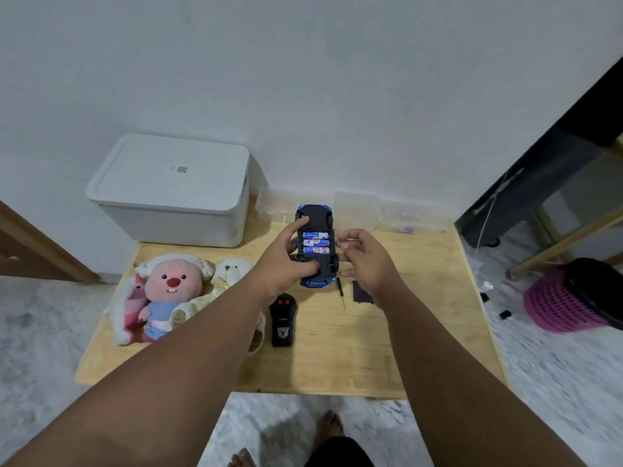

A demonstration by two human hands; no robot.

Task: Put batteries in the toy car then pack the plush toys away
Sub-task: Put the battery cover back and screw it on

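While the left hand (pixel 286 261) grips the upturned toy car (pixel 317 215) above the counter (pixel 337 358), fingers (pixel 298 224) curled round its side, three blue batteries (pixel 315 243) sit in its open bay. The right hand (pixel 365 261) hovers just beside the car, fingers loosely curled, holding nothing. Plush toys (pixel 172 291) lie at the counter's left before a lidded white box (pixel 172 190). A remote (pixel 282 321), screwdriver (pixel 341 293) and black cover (pixel 361 293) lie nearer me.

Blue toy car (pixel 317 217) sits belly-up in the left grip (pixel 286 261), its open bay holding three blue batteries (pixel 315 243). Plush toys (pixel 173 291) lie on the bench (pixel 337 348), left of that grip.
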